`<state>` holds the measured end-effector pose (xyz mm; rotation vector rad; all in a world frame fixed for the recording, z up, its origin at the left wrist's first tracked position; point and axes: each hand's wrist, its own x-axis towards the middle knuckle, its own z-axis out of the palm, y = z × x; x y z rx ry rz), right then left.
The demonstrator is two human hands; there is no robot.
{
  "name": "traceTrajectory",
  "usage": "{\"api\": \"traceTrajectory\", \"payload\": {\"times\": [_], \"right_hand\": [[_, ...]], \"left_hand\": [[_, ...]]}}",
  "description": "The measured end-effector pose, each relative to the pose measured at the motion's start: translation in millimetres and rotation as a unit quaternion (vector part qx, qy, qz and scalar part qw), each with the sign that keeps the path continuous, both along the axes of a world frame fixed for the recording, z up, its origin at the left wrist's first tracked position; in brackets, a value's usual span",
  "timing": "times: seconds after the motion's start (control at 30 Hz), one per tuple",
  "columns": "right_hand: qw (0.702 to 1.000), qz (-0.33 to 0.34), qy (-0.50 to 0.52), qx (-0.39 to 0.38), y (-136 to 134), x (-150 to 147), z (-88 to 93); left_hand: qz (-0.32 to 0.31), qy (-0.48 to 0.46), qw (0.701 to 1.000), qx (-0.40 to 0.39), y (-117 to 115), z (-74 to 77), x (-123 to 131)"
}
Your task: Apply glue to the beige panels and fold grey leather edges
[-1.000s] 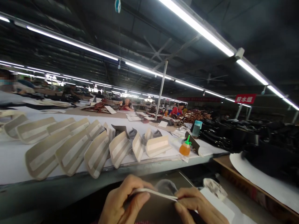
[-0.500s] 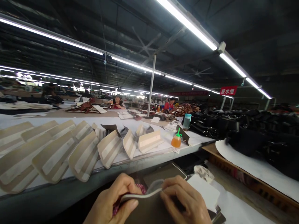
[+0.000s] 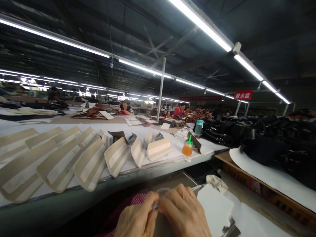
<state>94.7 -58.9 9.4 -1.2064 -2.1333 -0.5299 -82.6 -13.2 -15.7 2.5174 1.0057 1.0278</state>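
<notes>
My left hand [image 3: 135,219] and my right hand [image 3: 185,210] are close together at the bottom of the view, thumbs and fingers bent and pinching. Between them shows part of a dark grey-brown leather panel [image 3: 163,227]; its gripped edge is mostly hidden by my fingers. Just behind the fingertips is the rim of a clear, rounded object [image 3: 163,190], too covered to name. Red-and-white checked cloth [image 3: 138,198] lies beyond my left hand. To the right of my right hand are white sheet pieces [image 3: 214,207].
Curved beige panels [image 3: 90,164] with white strips line the white-covered table [image 3: 170,166]. A squeeze bottle of amber liquid [image 3: 187,150] and a blue-lidded jug [image 3: 198,128] stand near its right end. Dark glossy pieces [image 3: 247,131] are piled at right. Co-workers [image 3: 125,107] sit farther back.
My left hand has moved right, up to my right hand, and both have turned knuckles up. The panel's pale, bent edge, visible before, is now covered by my fingers.
</notes>
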Motion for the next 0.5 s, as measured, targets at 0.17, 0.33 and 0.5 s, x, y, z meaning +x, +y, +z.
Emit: {"api": "traceTrajectory", "payload": {"times": [0.17,0.33,0.5], "right_hand": [[0.998,0.05,0.043,-0.023,5,5,-8.8],[0.996,0.056,0.046,-0.05,-1,22,4.1],[0.994,0.032,0.104,-0.018,-6,54,18.9]], "left_hand": [[-0.012,-0.012,1.0,0.012,2,2.7,-3],[-0.004,-0.019,1.0,-0.007,2,13.6,-14],[0.003,-0.04,0.999,0.005,-1,30.3,-36]]}}
